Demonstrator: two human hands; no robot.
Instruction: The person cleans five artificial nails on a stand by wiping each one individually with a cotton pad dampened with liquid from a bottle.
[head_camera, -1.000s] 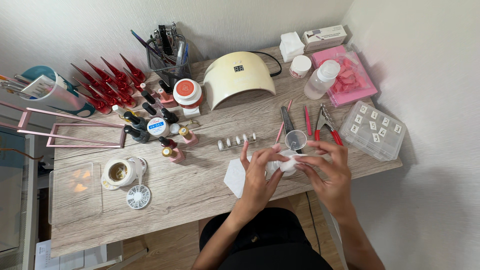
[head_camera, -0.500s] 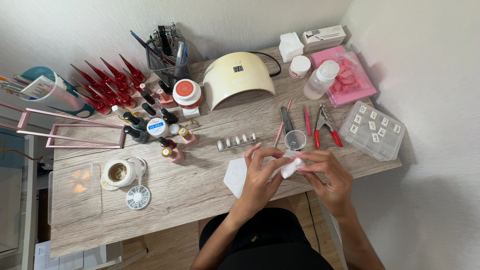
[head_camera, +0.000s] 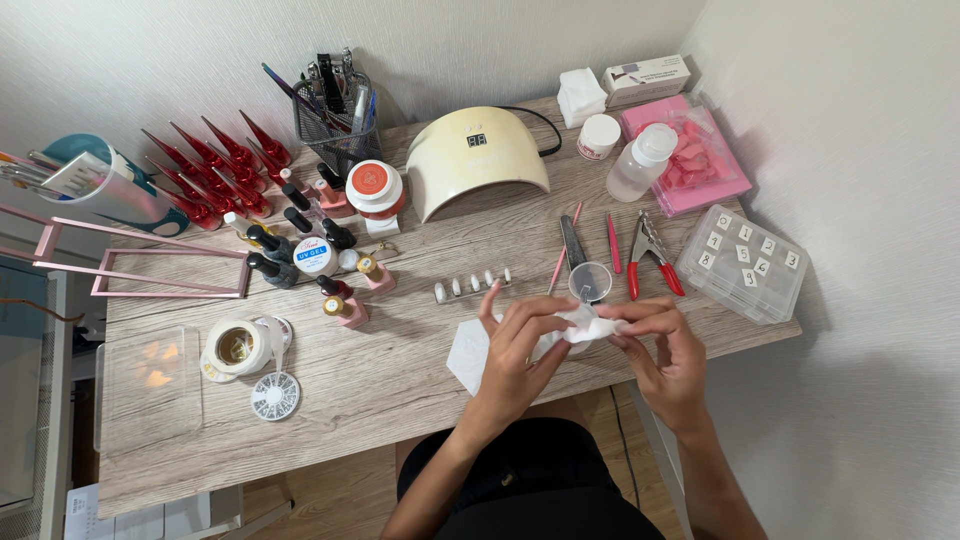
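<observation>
Where the wooden desk (head_camera: 400, 380) meets its near edge, I see both hands joined over a white wipe (head_camera: 583, 325), which sits low and right of centre in the head view, just above the desk surface. My left hand (head_camera: 520, 350) pinches the wipe from its nine o'clock side, thumb and forefinger closed on it, one finger raised free. My right hand (head_camera: 665, 350) grips it from three o'clock, fingertips closed together on the crumpled cloth. A white paper sheet (head_camera: 468, 352) lies flat at nine o'clock from the wipe, partly under the left hand. At twelve o'clock from the wipe stands a small clear cup (head_camera: 590, 280), with red-handled nippers (head_camera: 650, 250) at one o'clock. A strip of false nails (head_camera: 473, 284) lies at eleven o'clock. Farther off at twelve o'clock sits the cream nail lamp (head_camera: 478, 158).
</observation>
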